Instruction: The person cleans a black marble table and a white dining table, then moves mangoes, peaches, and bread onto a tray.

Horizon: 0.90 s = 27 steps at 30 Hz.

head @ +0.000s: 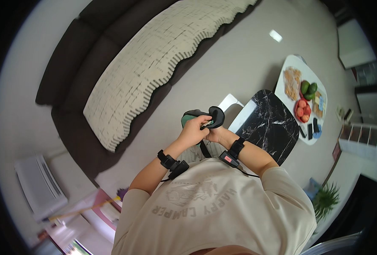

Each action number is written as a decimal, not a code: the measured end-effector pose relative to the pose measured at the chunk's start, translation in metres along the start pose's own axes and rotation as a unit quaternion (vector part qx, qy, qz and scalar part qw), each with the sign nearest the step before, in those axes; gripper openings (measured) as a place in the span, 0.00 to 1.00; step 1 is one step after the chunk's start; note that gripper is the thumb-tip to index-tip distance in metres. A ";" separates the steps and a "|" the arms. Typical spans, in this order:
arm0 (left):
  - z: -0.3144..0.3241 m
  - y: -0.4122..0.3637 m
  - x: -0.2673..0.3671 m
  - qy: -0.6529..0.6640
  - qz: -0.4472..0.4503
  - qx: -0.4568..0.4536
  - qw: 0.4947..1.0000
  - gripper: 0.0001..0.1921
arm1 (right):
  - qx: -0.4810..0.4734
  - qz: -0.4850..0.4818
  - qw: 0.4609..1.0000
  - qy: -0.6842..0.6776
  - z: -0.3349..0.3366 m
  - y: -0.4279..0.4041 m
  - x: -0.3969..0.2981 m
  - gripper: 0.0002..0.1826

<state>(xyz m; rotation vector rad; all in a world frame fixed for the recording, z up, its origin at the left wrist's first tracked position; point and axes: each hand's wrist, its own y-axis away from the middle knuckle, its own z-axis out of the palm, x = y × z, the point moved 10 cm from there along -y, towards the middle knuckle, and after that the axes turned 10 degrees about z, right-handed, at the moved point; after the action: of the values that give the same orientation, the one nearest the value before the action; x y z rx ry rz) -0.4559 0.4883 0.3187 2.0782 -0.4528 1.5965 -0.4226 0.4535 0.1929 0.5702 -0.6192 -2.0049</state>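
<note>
My left hand (195,130) pinches the near side of a green-and-black article (190,117) with its thumb and fingers. The article has a curved black flap or rim at its right end; its exact kind cannot be told. My right hand (214,134) is just under that black end and supports it, its fingers partly hidden by the article and by my left hand. The two hands are close together, in front of my torso. Black straps with small devices are around both wrists.
A black marble-patterned table (265,124) stands at right, beside a white table (284,76) holding red fruit (303,110), green fruit (308,89), bagged food (292,83) and dark remote-like objects (310,131). A dark sofa (77,137) with a cream cover (137,73) lies at upper left.
</note>
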 end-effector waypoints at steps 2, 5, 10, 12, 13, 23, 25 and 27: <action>-0.002 -0.032 0.008 -0.005 0.015 -0.058 0.998 0.24 | -0.001 -0.044 0.993 -0.110 -0.002 -0.003 -0.027 0.15; 0.005 -0.076 -0.002 0.057 0.051 -0.098 0.992 0.24 | 0.074 -0.093 0.973 -0.199 -0.010 0.008 -0.071 0.16; 0.044 -0.155 0.029 0.192 0.008 -0.268 0.944 0.33 | -0.012 -0.194 0.949 -0.248 -0.056 0.021 -0.162 0.11; 0.056 -0.186 0.037 0.181 -0.019 -0.302 0.936 0.31 | 0.010 -0.231 0.939 -0.255 -0.072 0.033 -0.195 0.10; 0.060 -0.202 0.045 0.177 -0.045 -0.310 0.933 0.30 | 0.021 -0.247 0.934 -0.259 -0.078 0.041 -0.209 0.10; 0.139 -0.341 0.100 0.042 -0.050 -0.537 0.841 0.16 | 0.103 -0.416 0.829 -0.359 -0.152 0.124 -0.280 0.10; 0.153 -0.370 0.113 0.039 -0.048 -0.558 0.828 0.14 | 0.122 -0.449 0.796 -0.386 -0.171 0.139 -0.283 0.10; 0.163 -0.410 0.099 0.026 -0.059 -0.542 0.838 0.13 | 0.141 -0.473 0.767 -0.410 -0.187 0.146 -0.285 0.10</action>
<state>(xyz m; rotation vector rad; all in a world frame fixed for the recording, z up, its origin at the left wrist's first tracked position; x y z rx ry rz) -0.0813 0.7417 0.3109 1.1380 -0.9174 0.9198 -0.0824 0.6021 0.1826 0.0996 -1.3732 -3.1908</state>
